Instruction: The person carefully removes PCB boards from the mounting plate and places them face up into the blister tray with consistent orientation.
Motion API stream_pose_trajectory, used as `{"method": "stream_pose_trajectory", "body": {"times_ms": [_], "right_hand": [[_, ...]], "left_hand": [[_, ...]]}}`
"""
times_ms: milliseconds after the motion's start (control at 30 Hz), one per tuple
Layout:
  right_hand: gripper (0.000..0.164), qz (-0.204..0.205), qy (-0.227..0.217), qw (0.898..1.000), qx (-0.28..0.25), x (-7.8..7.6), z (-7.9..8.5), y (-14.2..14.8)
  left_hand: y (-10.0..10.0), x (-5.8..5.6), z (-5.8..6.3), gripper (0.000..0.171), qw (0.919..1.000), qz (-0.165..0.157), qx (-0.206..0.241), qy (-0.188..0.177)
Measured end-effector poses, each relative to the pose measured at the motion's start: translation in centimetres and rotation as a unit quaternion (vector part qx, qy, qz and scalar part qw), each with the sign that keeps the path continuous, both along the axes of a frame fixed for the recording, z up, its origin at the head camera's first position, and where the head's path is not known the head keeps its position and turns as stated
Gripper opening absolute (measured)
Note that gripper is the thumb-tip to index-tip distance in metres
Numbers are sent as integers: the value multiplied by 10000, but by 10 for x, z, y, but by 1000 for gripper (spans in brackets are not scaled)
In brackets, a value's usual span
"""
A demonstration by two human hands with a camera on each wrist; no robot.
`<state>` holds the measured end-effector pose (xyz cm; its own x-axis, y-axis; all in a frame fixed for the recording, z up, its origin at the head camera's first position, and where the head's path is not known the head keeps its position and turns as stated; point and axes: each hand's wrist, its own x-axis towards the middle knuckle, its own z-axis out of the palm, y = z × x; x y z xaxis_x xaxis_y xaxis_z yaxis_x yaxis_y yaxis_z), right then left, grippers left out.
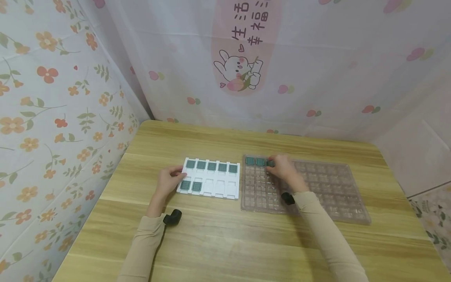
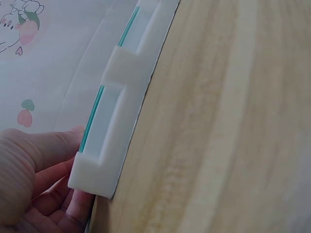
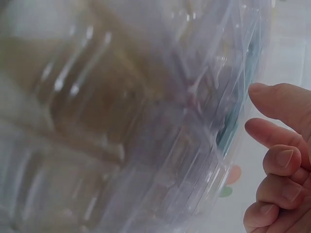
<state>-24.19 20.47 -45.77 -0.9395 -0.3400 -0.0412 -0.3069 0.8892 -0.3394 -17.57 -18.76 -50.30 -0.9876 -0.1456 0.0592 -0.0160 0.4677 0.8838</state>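
On the left of the table lies a white tray [image 1: 214,176] with small square green chips [image 1: 201,165] in several pockets; other pockets in its near row are bare. My left hand [image 1: 169,181] grips the tray's left edge between thumb and fingers; in the left wrist view, the thumb [image 2: 58,145] lies by a green chip's edge. My right hand [image 1: 283,169] is at the far row of a clear plastic tray [image 1: 248,196], thumb and forefinger around the third green chip [image 1: 270,163]. In the right wrist view those fingertips [image 3: 260,92] stand apart, with nothing visible between them.
Two more chips [image 1: 255,161] sit in the clear tray's far left pockets. The trays lie side by side on a wooden table [image 1: 211,243]. Patterned curtains [image 1: 176,58] hang behind and at the left. Black wrist cameras [image 1: 172,217] are on both wrists.
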Motion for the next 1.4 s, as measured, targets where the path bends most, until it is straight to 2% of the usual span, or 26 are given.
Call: {"method": "stream_pose_trajectory", "body": {"times_ms": [133, 567, 933, 1233, 1400], "right_hand": [[28, -36, -57, 9999, -142, 3, -1, -3], [29, 186, 177, 9985, -479, 12, -5, -7], [30, 314, 145, 9964, -772, 19, -2, -14], [31, 464, 265, 9959, -733, 27, 0, -26], [30, 433, 138, 9962, -741, 32, 3, -33]], "left_hand": [[0, 0, 0, 30, 10000, -2, 3, -39], [1, -1, -2, 30, 9999, -3, -54, -105], [2, -1, -2, 29, 10000, -37, 44, 51], [1, 0, -2, 30, 9999, -1, -106, -11], [2, 1, -1, 30, 10000, -14, -60, -21]]}}
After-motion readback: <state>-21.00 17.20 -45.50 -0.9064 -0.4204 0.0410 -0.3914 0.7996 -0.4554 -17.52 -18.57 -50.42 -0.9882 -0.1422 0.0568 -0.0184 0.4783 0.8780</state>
